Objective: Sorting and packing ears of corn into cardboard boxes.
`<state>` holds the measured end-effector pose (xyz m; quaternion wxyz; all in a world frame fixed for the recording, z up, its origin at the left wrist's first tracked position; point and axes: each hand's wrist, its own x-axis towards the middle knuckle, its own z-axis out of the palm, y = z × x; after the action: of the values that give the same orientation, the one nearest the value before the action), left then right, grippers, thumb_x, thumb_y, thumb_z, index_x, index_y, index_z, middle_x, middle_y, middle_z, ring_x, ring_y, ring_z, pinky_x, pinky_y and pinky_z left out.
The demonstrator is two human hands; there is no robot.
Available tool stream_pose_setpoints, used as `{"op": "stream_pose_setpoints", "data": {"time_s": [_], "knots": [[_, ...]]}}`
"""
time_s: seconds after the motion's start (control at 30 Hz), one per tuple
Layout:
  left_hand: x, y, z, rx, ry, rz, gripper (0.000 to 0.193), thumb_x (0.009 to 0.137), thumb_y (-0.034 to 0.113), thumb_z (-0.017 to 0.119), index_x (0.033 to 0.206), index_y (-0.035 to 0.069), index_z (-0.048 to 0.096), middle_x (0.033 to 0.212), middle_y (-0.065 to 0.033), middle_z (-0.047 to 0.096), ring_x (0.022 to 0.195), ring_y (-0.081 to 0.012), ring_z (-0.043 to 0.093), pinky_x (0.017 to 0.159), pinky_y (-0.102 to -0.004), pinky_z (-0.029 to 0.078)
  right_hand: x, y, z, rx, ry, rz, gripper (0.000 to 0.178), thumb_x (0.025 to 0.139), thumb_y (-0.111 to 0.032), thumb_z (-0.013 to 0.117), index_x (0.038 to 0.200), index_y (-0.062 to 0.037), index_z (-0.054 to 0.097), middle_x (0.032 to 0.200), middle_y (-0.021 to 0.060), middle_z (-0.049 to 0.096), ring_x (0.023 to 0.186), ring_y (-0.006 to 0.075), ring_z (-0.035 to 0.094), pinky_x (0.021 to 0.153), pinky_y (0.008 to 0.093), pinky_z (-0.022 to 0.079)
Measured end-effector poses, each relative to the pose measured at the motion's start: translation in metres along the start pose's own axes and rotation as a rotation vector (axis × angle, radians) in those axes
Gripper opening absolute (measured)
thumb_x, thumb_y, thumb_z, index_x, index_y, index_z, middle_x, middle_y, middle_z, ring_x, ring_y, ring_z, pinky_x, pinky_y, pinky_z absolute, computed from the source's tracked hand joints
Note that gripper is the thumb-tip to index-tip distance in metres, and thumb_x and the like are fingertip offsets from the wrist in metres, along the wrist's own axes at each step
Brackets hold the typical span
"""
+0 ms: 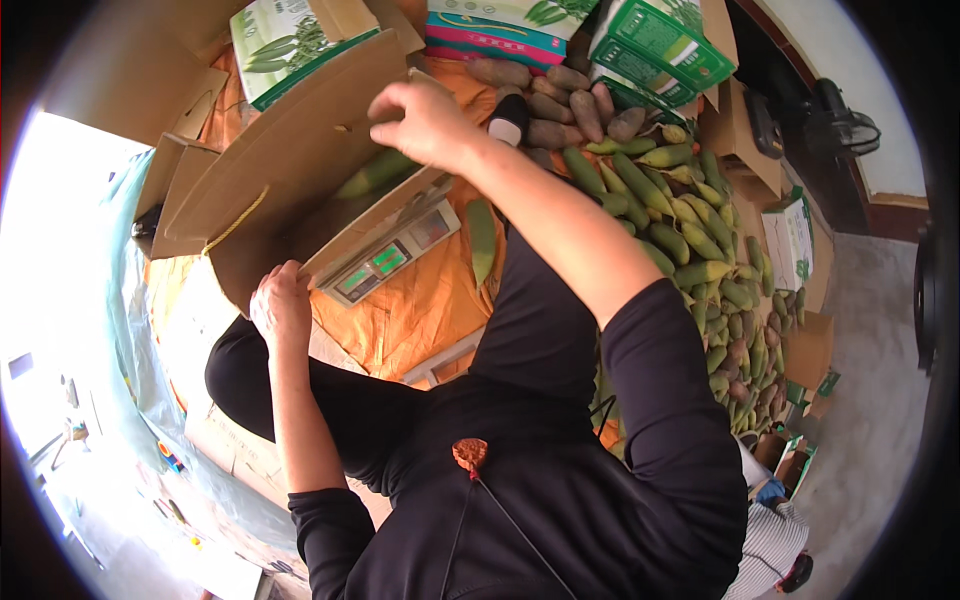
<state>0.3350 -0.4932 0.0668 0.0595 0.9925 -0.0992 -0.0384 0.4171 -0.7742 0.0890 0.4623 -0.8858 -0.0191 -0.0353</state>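
An open cardboard box (290,150) with a yellow cord handle (237,220) stands in front of me on a digital scale (395,258) with a lit green display. Inside it lies a long green radish (375,176); the rest of the inside is mostly hidden. My left hand (283,302) grips the box's near left corner. Over the box's far right end, my right hand (422,122) hangs with bent fingers apart from the thumb, nothing between them. Another green radish (481,240) rests on the orange sheet (415,322) beside the scale.
To the right spreads a big heap of green radishes (690,235), with brownish, soil-coated ones (555,110) at its far end. Printed cartons (665,50) stand behind. A person in a striped top (770,545) is at lower right. Clear plastic sheeting (150,330) hangs at left.
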Motion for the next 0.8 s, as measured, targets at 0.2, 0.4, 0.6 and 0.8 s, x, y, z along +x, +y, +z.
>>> {"op": "stream_pose_setpoints", "data": {"time_s": [0.2,0.4,0.6,0.8], "knots": [[-0.001,-0.006,0.005,-0.025,0.047,0.023,0.009,0.078,0.014,0.063,0.083,0.007,0.062,0.082,-0.0113,0.064,0.082,-0.0316,0.062,0.07,-0.042,0.047,-0.034,0.036,-0.101,0.338,0.198,0.045,0.025,0.081,-0.014,0.068,0.101,0.0006,0.064,0.093,0.0077,0.067,0.088,0.0144,0.063,0.077,0.0273,0.05],[0.0,-0.005,0.007,-0.044,0.019,0.001,0.01,0.079,0.013,0.063,0.084,0.005,0.061,0.083,-0.0127,0.064,0.08,-0.0336,0.062,0.069,-0.0427,0.048,-0.143,0.183,-0.098,0.225,0.344,0.471,0.022,0.08,-0.012,0.067,0.098,0.0001,0.064,0.091,0.0079,0.066,0.085,0.0163,0.061,0.076,0.0317,0.049],[0.005,0.001,0.011,-0.043,0.018,0.007,0.011,0.079,0.012,0.062,0.087,0.004,0.061,0.083,-0.0137,0.063,0.083,-0.0332,0.061,0.071,-0.0423,0.047,-0.274,0.272,-0.007,0.054,0.038,0.779,0.035,0.08,-0.026,0.065,0.1,0.0025,0.063,0.098,0.0181,0.065,0.092,0.0295,0.063,0.078,0.0375,0.049],[0.004,0.003,0.01,-0.062,0.077,0.018,0.009,0.077,0.01,0.062,0.083,0.004,0.06,0.08,-0.0136,0.063,0.08,-0.0327,0.061,0.069,-0.0413,0.047,-0.292,0.274,0.036,0.032,-0.217,1.1,0.059,0.073,-0.036,0.07,0.113,0.0044,0.058,0.107,0.0212,0.062,0.104,0.0315,0.059,0.09,0.0391,0.046]]}}
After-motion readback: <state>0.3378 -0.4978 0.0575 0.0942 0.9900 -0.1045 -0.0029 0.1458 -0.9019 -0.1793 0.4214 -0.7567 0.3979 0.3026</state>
